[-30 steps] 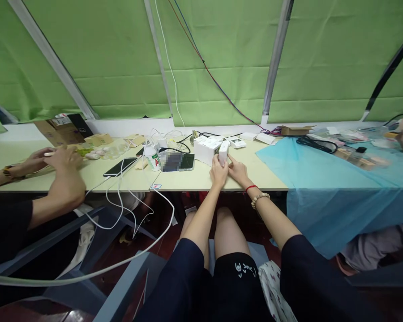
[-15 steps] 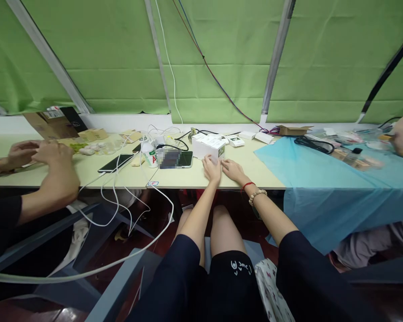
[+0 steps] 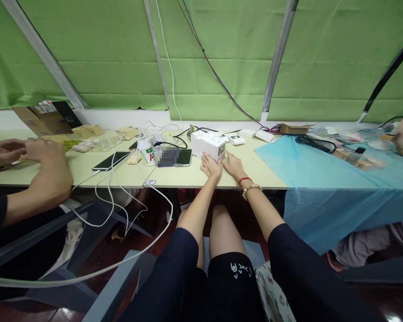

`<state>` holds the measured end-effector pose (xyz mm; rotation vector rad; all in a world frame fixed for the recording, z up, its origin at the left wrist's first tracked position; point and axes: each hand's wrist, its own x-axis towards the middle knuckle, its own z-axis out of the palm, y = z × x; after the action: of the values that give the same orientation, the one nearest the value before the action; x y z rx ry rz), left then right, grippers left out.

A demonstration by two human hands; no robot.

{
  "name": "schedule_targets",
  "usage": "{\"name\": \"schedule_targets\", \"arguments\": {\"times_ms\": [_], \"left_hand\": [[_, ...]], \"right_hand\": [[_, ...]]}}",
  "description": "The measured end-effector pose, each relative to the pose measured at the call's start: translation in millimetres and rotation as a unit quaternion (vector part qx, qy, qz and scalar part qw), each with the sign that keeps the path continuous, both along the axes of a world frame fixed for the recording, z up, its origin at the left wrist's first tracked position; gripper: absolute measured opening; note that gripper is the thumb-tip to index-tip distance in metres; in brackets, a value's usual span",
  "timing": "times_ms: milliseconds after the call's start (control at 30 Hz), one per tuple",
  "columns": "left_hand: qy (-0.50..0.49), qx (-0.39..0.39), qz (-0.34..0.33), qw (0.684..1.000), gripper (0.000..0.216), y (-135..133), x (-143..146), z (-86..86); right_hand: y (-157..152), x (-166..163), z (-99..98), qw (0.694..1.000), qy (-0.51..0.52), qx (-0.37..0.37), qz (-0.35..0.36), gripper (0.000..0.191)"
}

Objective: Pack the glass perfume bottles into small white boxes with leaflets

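Note:
A white box with small print on top and a dark picture at its near right corner rests on the cream table. My left hand presses its fingers, a little apart, against the front face. On the right side near that corner, my right hand has its fingers curved against the box. Between them the two hands hold the box at its near end. The right wrist wears a red cord and a beaded bracelet. My right fingertips are partly hidden.
Left of the box lie a phone, a white bottle and a tablet with white cables. Small white boxes stand behind. A blue sheet covers the table at right. At left, a co-worker's hands are busy.
My hands have shifted on the box: the left fingers are more spread on the front, and the right hand has moved up along the right side. The view has moved slightly.

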<state>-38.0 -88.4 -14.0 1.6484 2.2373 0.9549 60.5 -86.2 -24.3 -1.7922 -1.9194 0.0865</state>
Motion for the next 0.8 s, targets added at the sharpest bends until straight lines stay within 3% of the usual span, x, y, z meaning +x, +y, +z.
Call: {"name": "schedule_targets", "arguments": {"times_ms": [233,533,667,800], "left_hand": [[-0.057,0.046,0.01,0.997,0.076,2,-3,-2.4],[-0.091,0.094,0.089,0.987,0.069,-2,-4,0.8],[-0.076,0.165,0.118,0.976,0.061,-10,-3,5.8],[-0.049,0.234,0.093,0.966,0.057,-17,0,6.9]], "right_hand": [[2,4,0.6,0.996,-0.06,0.005,0.066,0.061],[-1,-1,4.6,0.979,-0.159,0.046,0.121,0.054],[-7,-10,11.4,0.962,-0.218,0.045,0.159,0.044],[-12,-15,14.9,0.961,-0.22,0.027,0.164,0.029]]}}
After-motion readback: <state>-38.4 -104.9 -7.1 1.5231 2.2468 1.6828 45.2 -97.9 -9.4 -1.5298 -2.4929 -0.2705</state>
